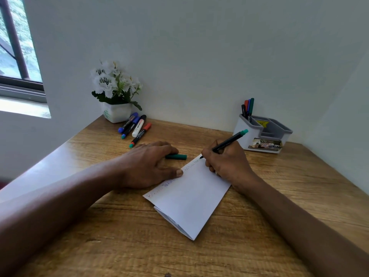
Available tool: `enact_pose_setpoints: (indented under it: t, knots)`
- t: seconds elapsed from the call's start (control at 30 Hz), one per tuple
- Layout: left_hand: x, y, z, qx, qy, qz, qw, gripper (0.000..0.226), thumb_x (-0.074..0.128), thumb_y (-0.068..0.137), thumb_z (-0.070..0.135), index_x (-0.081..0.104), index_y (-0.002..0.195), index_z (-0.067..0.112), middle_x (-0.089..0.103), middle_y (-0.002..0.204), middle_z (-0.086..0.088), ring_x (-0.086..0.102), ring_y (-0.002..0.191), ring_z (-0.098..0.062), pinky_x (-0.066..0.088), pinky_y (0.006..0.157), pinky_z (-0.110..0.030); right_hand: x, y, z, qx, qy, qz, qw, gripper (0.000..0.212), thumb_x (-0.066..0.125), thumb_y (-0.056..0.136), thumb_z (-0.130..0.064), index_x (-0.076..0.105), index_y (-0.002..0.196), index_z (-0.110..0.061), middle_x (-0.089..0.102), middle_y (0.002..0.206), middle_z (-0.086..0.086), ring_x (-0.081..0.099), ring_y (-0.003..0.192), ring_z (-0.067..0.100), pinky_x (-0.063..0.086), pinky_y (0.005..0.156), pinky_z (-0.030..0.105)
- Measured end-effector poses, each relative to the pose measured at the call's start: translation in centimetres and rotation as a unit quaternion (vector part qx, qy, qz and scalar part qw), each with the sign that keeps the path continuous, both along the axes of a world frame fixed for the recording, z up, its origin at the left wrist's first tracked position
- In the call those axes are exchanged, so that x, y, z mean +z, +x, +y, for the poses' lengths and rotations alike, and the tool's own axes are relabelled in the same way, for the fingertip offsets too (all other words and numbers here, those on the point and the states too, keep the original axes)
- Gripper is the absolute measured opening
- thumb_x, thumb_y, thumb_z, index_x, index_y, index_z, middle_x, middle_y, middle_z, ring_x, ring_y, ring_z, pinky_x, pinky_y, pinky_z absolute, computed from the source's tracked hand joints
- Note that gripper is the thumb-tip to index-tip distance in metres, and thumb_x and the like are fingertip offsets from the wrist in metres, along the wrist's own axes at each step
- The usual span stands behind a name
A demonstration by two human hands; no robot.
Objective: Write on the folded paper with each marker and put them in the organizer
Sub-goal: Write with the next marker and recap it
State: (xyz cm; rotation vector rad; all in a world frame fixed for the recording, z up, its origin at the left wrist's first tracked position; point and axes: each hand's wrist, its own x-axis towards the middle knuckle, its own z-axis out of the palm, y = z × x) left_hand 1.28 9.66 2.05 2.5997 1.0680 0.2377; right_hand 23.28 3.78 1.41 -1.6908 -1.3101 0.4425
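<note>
Two bare arms are all that shows of the person. The left forearm is uncovered along its whole visible length, smooth, with light catching softly along its upper side. The left hand is bare too, its back broad, with faint ridges of tendon running toward the knuckles. Its thumbnail is short and neatly trimmed. The right forearm is likewise uncovered as far as the edge of view and narrows toward the wrist. The right hand is bare as well, with fine creases across the wrist and over the knuckles of its fingers.
</note>
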Motion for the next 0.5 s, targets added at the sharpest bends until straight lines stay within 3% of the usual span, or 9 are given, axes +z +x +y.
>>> enact_pose_setpoints:
  t: [0.5]
  knots:
    - [0.02, -0.03, -0.03, 0.0, 0.004, -0.001, 1.0, 0.069, 0.053, 0.093, 0.063, 0.034, 0.153, 0.037, 0.03, 0.161, 0.012, 0.03, 0.146, -0.011, 0.028, 0.12, -0.04, -0.17, 0.06, 0.2, -0.02, 0.0, 0.013, 1.0, 0.016, 0.072, 0.088, -0.02, 0.071, 0.074, -0.011, 0.072, 0.057, -0.001, 0.063, 0.045, 0.009, 0.051, 0.045, 0.021]
